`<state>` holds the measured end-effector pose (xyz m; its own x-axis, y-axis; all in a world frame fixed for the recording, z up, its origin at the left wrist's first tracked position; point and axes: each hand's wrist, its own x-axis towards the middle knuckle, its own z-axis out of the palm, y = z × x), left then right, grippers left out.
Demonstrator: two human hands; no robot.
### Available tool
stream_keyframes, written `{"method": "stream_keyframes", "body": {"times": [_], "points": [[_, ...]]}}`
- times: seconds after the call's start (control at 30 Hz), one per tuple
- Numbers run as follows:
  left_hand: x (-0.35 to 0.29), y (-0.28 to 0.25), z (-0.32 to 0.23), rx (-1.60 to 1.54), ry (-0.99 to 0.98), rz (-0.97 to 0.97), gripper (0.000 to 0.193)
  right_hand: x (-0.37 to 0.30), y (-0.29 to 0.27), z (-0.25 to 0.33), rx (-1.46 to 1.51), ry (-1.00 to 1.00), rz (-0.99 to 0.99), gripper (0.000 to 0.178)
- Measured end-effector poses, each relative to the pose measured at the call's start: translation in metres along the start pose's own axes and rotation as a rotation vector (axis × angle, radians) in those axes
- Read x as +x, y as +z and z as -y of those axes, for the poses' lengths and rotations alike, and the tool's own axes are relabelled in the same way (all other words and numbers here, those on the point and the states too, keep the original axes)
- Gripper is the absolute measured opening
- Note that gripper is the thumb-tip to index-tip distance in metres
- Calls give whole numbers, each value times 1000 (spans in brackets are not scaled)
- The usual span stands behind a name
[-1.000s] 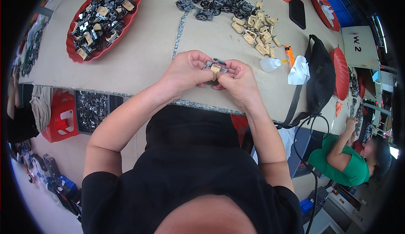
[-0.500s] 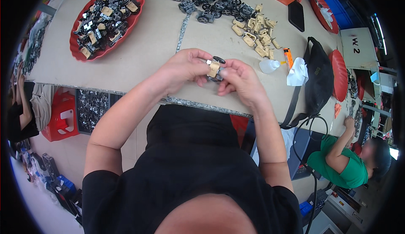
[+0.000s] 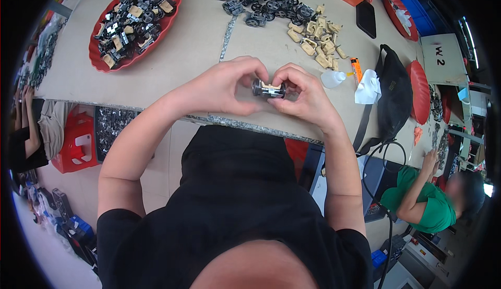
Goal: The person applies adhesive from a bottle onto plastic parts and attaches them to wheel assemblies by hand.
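Observation:
Near the table's front edge, my right hand [image 3: 308, 95] pinches a small toy car chassis [image 3: 269, 91] between thumb and fingers. The chassis has black wheels at its ends, a silvery middle and a beige piece on top. My left hand [image 3: 228, 86] is curved beside its left end, thumb and fingers apart, not gripping it. Farther back lies a heap of black and grey wheeled chassis [image 3: 269, 2]. To its right is a pile of loose beige plastic parts [image 3: 323, 41]. A red scalloped tray [image 3: 176, 15] at the far left holds many chassis with beige pieces fitted.
Right of my hands are a small white bottle [image 3: 332, 79], an orange tube [image 3: 356, 70], a white tissue [image 3: 368, 88] and a black bag [image 3: 395, 93]. A black phone [image 3: 366, 20] lies behind them. A co-worker in green [image 3: 425, 205] sits at the right.
The chassis has been turned so its wheels lie left and right. My left hand has let go and opened; my right hand now holds it alone.

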<state>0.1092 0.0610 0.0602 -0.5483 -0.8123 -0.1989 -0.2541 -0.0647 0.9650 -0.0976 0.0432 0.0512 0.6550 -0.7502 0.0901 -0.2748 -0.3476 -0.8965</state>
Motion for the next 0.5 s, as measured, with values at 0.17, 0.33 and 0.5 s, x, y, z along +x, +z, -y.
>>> {"method": "stream_keyframes", "body": {"times": [0.17,0.33,0.5], "points": [[7,5,15,483,377,-147,24,1,13,-15,160,33,0,22],[9,8,19,466,382,-199,21,2,12,-11,183,148,41,22],[10,11,22,350,312,-191,21,1,12,-17,250,160,19,22]]}}
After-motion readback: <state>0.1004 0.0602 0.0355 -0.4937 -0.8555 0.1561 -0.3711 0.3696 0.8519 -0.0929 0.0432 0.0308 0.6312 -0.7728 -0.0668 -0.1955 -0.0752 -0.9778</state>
